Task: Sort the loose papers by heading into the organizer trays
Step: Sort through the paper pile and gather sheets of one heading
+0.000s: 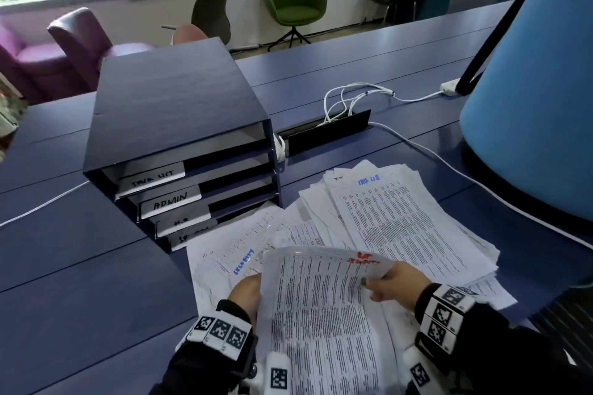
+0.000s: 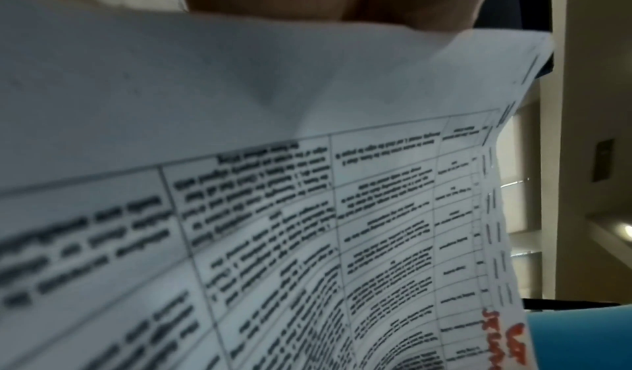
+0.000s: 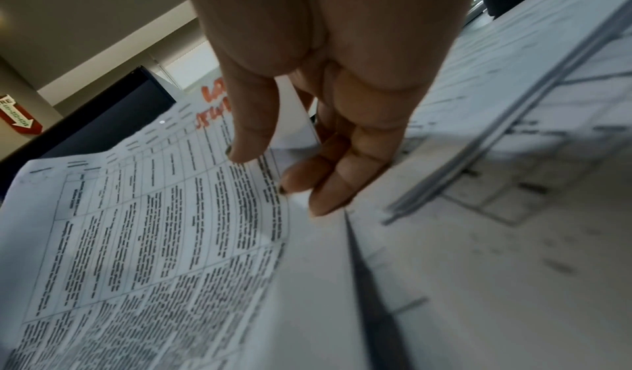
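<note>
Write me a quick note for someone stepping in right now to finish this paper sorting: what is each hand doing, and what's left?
Left hand and right hand both grip one sheet with a red handwritten heading, lifted over the desk. The organizer stands at left, trays labelled Task List, Admin, H.R and a partly hidden fourth. The loose papers still lie spread beside it. What is filed already cannot be told. Left: file this sheet, then the rest.

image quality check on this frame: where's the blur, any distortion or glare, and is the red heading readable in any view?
Head: mostly sharp, wide-angle bending at the edges, organizer labels legible, red heading on the held sheet smeared. Left wrist: sheet fills the frame, soft near the lens, a lamp glares at right. Right wrist: fingers fairly clear, the paper pile streaked with blur, heading partly hidden.
</note>
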### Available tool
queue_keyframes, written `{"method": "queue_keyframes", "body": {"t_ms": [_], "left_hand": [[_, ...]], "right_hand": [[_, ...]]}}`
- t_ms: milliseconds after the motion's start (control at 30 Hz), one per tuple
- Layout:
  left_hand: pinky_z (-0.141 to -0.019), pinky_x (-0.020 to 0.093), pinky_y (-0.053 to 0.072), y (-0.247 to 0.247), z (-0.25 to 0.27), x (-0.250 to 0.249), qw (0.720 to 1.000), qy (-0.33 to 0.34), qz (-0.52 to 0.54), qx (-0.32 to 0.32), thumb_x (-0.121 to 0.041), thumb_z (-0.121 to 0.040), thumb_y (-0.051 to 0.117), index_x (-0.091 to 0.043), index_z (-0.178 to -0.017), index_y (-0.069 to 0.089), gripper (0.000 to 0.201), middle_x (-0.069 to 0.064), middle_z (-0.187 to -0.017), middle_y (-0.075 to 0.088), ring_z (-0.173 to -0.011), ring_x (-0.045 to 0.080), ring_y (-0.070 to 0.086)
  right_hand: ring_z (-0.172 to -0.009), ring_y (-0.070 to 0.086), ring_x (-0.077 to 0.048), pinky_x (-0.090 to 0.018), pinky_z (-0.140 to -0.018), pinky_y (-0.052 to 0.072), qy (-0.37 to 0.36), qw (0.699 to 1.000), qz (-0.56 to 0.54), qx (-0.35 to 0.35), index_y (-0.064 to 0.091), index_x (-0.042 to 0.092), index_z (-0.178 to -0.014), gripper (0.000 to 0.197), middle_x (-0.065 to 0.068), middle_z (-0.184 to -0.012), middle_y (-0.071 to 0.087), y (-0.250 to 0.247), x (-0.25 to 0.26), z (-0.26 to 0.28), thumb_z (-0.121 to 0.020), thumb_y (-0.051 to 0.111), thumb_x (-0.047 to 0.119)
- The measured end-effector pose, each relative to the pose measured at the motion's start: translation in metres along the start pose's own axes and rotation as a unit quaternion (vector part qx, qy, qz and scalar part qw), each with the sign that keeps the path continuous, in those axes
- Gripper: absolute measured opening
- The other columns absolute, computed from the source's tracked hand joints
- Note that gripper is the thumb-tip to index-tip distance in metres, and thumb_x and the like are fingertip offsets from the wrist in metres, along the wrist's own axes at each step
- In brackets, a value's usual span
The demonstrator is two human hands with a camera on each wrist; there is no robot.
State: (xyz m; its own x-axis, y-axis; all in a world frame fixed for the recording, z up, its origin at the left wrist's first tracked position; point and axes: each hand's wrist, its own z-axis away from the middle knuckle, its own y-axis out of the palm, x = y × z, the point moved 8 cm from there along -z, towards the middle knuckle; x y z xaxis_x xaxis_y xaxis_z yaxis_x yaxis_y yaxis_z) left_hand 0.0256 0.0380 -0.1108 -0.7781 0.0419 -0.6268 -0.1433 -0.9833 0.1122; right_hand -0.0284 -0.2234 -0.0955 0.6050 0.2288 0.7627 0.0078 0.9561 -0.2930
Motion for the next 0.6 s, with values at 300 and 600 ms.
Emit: {"method": "queue_keyframes", "body": {"t_ms": [300, 600], "left_hand": [[-0.079, 0.037, 0.046, -0.009, 0.006, 0.004, 0.999, 0.049, 0.007, -0.014, -0.013, -0.087, 0.058, -0.004, -0.077, 0.061, 0.014, 0.002, -0.059, 0.069, -0.076, 0.026, 0.057], [-0.055, 0.028, 0.055, -0.021, 0.018, -0.007, 0.975, 0.136, 0.174, -0.019, -0.025, -0.083, 0.056, -0.004, -0.075, 0.076, 0.03, 0.014, -0.079, 0.073, -0.065, 0.022, 0.07]], "right_hand": [[-0.068, 0.063, -0.016, -0.031, -0.076, 0.058, 0.04, 0.998, 0.052, 0.017, 0.067, 0.007, -0.091, 0.013, -0.01, -0.078, 0.068, 0.002, 0.002, -0.005, -0.081, 0.07, 0.015], [-0.06, 0.063, -0.017, -0.038, -0.077, 0.059, 0.04, 0.995, 0.092, -0.001, 0.06, 0.015, -0.085, 0.006, -0.007, -0.064, 0.066, 0.008, 0.014, -0.008, -0.087, 0.064, 0.019]]}}
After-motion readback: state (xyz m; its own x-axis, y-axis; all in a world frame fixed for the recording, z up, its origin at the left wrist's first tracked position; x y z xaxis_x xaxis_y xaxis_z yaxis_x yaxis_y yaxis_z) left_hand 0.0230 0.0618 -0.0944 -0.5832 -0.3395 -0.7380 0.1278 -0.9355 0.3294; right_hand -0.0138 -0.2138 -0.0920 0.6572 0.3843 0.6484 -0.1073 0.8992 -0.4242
